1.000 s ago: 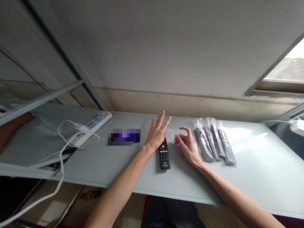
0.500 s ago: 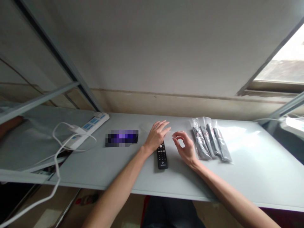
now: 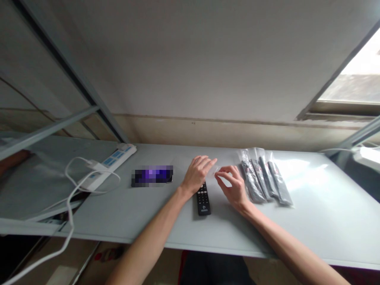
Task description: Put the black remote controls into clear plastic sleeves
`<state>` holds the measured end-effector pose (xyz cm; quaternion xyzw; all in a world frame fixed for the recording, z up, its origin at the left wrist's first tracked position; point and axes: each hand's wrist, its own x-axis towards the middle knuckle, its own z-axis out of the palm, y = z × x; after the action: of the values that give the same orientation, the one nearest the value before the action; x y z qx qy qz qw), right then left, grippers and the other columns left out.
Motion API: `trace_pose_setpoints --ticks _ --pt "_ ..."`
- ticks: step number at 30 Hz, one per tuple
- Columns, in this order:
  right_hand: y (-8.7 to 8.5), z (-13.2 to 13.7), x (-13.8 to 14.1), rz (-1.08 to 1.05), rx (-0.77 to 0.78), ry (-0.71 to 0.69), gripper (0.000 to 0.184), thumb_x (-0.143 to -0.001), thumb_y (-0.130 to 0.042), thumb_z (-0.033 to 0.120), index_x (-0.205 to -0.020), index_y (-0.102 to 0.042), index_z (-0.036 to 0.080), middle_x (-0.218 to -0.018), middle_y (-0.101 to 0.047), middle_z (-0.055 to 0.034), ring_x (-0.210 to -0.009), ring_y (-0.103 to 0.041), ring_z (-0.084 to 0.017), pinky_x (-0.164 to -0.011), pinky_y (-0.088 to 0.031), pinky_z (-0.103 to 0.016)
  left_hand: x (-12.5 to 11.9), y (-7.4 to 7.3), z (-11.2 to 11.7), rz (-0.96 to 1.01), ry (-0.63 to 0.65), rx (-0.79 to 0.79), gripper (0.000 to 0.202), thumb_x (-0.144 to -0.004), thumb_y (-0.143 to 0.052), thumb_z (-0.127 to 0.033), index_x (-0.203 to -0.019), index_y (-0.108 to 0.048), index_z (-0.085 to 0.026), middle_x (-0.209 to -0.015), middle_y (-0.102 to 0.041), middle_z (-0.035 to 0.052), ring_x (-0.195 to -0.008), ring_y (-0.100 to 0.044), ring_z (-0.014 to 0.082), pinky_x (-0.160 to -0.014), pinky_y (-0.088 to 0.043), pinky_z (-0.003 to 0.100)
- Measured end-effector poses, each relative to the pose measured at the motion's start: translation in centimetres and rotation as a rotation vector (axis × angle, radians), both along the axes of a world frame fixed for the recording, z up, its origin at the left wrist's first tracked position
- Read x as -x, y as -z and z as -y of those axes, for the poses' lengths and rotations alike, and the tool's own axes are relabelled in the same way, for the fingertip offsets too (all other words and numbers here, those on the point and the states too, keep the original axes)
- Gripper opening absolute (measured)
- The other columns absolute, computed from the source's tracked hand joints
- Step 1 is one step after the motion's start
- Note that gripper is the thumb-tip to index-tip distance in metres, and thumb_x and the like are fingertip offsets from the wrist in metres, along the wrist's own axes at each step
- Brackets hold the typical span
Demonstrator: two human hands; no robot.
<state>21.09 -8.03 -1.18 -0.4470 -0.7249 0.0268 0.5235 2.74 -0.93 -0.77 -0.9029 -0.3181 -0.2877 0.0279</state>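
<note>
Black oblong plastic remote (image 3: 204,203) lower centre on grey tabletop (image 3: 233,231); long white power strip (image 3: 110,162) left, clear plastic bags (image 3: 263,180) right.

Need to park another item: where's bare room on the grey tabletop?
Widest patch: grey tabletop right of the dark slim items in clear plastic bags, partly glaring. Another: before the flat dark pixelated device, between white power strip and left forearm. Crowded: centre, where the left hand covers part of the black remote and the right hand appears to pinch clear film.
</note>
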Motion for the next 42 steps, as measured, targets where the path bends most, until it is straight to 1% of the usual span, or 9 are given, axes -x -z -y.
trace_pose_setpoints --ticks 4,7,13,17,20,23,26,35,42 --pt "-0.26 0.18 0.04 0.055 -0.021 -0.031 0.021 -0.101 -0.063 0.014 -0.107 -0.078 0.028 -0.099 -0.074 -0.0069 -0.091 -0.065 -0.024 -0.081 -0.057 -0.043 -0.26 0.05 0.06 0.022 0.032 -0.026 0.029 -0.107 -0.054 -0.020 -0.133 -0.067 -0.016 -0.126 -0.074 0.0105 -0.127 -0.061 0.0260 -0.113 -0.047 0.046" --pt "-0.37 0.23 -0.14 0.054 -0.021 -0.007 0.026 -0.101 -0.062 0.014 -0.116 -0.076 0.029 -0.100 -0.074 -0.0069 -0.093 -0.066 -0.026 -0.084 -0.058 -0.045 -0.36 0.27 0.11 0.037 0.041 -0.024 0.020 -0.106 -0.057 -0.020 -0.116 -0.074 -0.018 -0.118 -0.076 0.0079 -0.125 -0.062 0.0260 -0.110 -0.048 0.046" --pt "-0.29 0.04 -0.56 0.086 -0.041 0.041 0.021 -0.099 -0.066 0.015 -0.109 -0.076 0.030 -0.101 -0.072 -0.0066 -0.094 -0.064 -0.026 -0.084 -0.056 -0.045 -0.18 0.00 0.35 0.088 0.010 -0.002 0.020 -0.107 -0.057 -0.024 -0.100 -0.075 -0.018 -0.116 -0.076 0.0085 -0.118 -0.064 0.0244 -0.103 -0.050 0.043" --pt "-0.14 -0.17 -0.57 0.123 -0.061 0.025 0.020 -0.098 -0.067 0.012 -0.103 -0.076 0.029 -0.099 -0.071 -0.0068 -0.091 -0.063 -0.025 -0.080 -0.056 -0.043 -0.31 -0.10 0.47 0.066 0.054 0.012 0.018 -0.107 -0.057 -0.024 -0.112 -0.073 -0.017 -0.114 -0.075 0.0088 -0.117 -0.064 0.0238 -0.103 -0.050 0.041" --pt "-0.13 -0.30 -0.66 0.123 -0.073 0.045 0.019 -0.097 -0.067 0.011 -0.100 -0.076 0.027 -0.097 -0.070 -0.0072 -0.090 -0.062 -0.025 -0.079 -0.056 -0.043 -0.46 0.00 0.56 0.062 0.073 0.012 0.029 -0.107 -0.055 -0.019 -0.134 -0.065 -0.015 -0.120 -0.074 0.0096 -0.120 -0.063 0.0238 -0.106 -0.049 0.040" --pt "-0.14 -0.32 -0.80 0.116 -0.072 0.049 0.022 -0.097 -0.066 0.012 -0.106 -0.077 0.028 -0.097 -0.070 -0.0072 -0.091 -0.063 -0.025 -0.080 -0.056 -0.044 -0.50 0.02 0.65 0.050 0.071 0.025 0.036 -0.108 -0.051 -0.016 -0.143 -0.059 -0.016 -0.125 -0.073 0.0099 -0.123 -0.062 0.0242 -0.109 -0.048 0.041" --pt "-0.17 -0.16 -0.76 0.130 -0.073 -0.002 0.027 -0.097 -0.067 0.012 -0.115 -0.077 0.030 -0.101 -0.072 -0.0074 -0.095 -0.064 -0.026 -0.083 -0.058 -0.046 -0.41 -0.05 0.67 0.034 0.076 0.043 0.036 -0.108 -0.049 -0.014 -0.142 -0.059 -0.018 -0.126 -0.072 0.0097 -0.125 -0.061 0.0243 -0.110 -0.048 0.042" --pt "-0.92 -0.01 -0.35 0.123 -0.063 -0.132 0.027 -0.097 -0.062 0.007 -0.108 -0.077 0.026 -0.100 -0.078 -0.0069 -0.096 -0.070 -0.025 -0.084 -0.060 -0.043 -0.54 -0.03 0.50 -0.061 0.014 0.046 0.031 -0.106 -0.052 -0.015 -0.136 -0.059 -0.017 -0.112 -0.068 0.0085 -0.110 -0.061 0.0246 -0.102 -0.049 0.040" --pt "0.05 -0.46 -0.42 0.218 -0.025 -0.173 0.033 -0.097 -0.062 0.009 -0.123 -0.073 0.026 -0.114 -0.079 -0.0084 -0.106 -0.070 -0.028 -0.089 -0.061 -0.047 -0.55 -0.42 0.67 -0.135 -0.020 0.078 0.016 -0.104 -0.051 -0.013 -0.111 -0.062 -0.021 -0.115 -0.062 0.0088 -0.106 -0.058 0.0249 -0.099 -0.049 0.039"
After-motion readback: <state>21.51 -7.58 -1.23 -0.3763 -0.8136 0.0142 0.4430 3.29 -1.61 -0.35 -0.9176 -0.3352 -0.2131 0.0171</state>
